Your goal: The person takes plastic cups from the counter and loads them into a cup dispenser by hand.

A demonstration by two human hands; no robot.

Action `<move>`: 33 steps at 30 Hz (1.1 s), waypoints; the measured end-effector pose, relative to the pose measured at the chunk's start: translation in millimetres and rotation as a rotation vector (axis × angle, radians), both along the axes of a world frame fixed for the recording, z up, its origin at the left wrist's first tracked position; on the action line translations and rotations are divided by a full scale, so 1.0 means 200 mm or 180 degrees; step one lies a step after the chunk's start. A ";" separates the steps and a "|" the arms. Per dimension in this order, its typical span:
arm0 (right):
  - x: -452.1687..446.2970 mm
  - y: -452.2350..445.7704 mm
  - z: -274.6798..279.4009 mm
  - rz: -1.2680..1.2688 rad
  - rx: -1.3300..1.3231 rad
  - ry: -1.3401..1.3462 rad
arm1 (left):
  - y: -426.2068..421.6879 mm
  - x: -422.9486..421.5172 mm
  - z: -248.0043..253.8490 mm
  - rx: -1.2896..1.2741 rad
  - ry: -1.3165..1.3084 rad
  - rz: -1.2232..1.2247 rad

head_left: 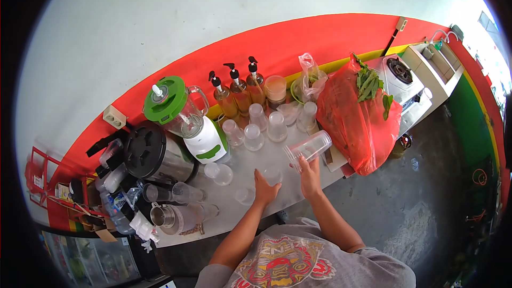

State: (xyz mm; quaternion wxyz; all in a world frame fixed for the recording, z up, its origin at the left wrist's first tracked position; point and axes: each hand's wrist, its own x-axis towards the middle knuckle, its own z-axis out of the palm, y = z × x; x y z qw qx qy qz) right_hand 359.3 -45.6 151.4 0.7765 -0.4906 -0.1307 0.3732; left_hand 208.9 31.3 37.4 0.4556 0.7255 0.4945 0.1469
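Note:
A stack of clear plastic cups [313,145] lies tilted in my right hand [310,176], whose fingers wrap round its lower end. Nearer the middle of the table [234,212], my left hand [266,185] is at a single clear cup [273,174], thumb and fingers around its side. Several clear cups [254,137] stand in a group beyond my hands. Two more see-through cups, one by the blender [218,173] and one left of my left hand [245,196], are on the table.
A green-lidded blender [205,138] and three pump bottles [234,93] stand at the back. A red plastic bag with leaves [354,122] fills the right end, beside a stove [400,77]. A black-lidded container [154,152] and a metal-topped jug [173,218] are at left.

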 end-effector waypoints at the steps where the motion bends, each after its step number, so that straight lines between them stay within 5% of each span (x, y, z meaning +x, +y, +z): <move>1: 0.00 -0.01 0.01 0.0055 0.0071 0.0040 | -0.02 0.00 0.06 -0.0459 -0.0131 0.0118; 5: 0.00 -0.01 -0.01 0.0134 0.0097 -0.0049 | -0.08 -0.10 0.42 -0.1213 -0.0329 0.0032; 8: -0.02 0.00 0.02 0.0327 0.0094 0.0020 | -0.10 -0.17 0.55 -0.0726 -0.0547 0.0017; 10: -0.04 0.00 0.05 0.0579 0.0165 -0.0028 | -0.10 -0.20 0.68 -0.0204 -0.1567 -0.0139; 14: -0.12 0.05 0.11 0.1048 0.0402 0.0110 | -0.03 -0.26 1.00 0.0231 -0.1374 -0.0146; 20: -0.39 0.15 0.26 0.1895 0.0707 0.0257 | 0.03 -0.52 1.10 0.0711 -0.1460 -0.0134; 26: -0.44 0.33 0.42 0.2687 0.0798 0.0621 | 0.09 -0.89 1.16 0.0343 -0.1809 0.0157; 33: -0.52 0.52 0.79 0.3787 0.0572 -0.0865 | -0.01 -1.38 1.13 -0.0463 -0.2760 0.0760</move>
